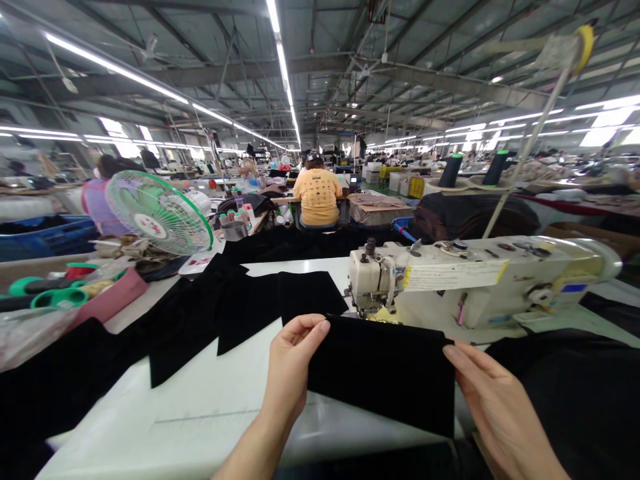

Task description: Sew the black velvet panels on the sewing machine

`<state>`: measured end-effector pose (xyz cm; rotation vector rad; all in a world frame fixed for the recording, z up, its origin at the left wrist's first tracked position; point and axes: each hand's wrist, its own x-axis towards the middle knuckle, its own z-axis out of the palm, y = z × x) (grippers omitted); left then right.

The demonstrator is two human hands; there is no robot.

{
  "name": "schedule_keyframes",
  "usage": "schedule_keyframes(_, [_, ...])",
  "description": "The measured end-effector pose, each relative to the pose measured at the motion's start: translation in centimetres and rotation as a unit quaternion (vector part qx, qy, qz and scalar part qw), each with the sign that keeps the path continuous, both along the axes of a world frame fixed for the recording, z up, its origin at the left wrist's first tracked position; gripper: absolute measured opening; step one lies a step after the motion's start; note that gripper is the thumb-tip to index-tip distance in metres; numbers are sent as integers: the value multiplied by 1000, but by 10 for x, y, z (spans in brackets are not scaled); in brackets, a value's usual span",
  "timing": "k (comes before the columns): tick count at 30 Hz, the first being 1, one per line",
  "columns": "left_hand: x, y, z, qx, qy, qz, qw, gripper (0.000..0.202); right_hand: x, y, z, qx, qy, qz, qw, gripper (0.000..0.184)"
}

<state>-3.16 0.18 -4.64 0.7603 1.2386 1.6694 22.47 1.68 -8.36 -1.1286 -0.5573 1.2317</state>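
Observation:
A black fabric piece (385,373) is stretched between my two hands, just in front of the sewing machine (450,287). My left hand (295,360) pinches its upper left corner between thumb and fingers. At the upper right corner, my right hand (490,387) grips the edge in the same way. The cloth's top edge runs nearly straight from hand to hand, and its lower part hangs over the front of the white table (200,420). Behind my left hand, more black fabric pieces (250,307) lie overlapping on the tabletop.
Left stands a green-rimmed fan (160,213), near thread spools (60,297). Black cloth (575,393) is heaped at the right. A thread stand pole (530,147) rises behind the machine. Farther off, a person in a yellow shirt (317,197) sits facing away.

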Motion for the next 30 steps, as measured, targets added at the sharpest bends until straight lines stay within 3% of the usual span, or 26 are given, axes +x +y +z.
schedule_keyframes(7, [-2, 2, -2, 9, 21, 12, 1000, 33, 1, 3, -1, 3, -27, 8, 1000, 50])
schedule_keyframes(13, [-3, 3, 3, 21, 3, 62, 998, 41, 3, 1, 6, 111, -113, 67, 985, 34])
schedule_keyframes(23, [2, -2, 12, -32, -24, 85, 996, 44, 1, 2, 18, 133, -95, 37, 986, 27])
schedule_keyframes(26, [0, -3, 7, -12, -1, 68, 998, 40, 1, 1, 21, 146, -103, 24, 984, 26])
schedule_keyframes(30, [-11, -7, -11, 49, 77, 56, 994, 29, 1, 0, 24, 144, -95, 42, 984, 29])
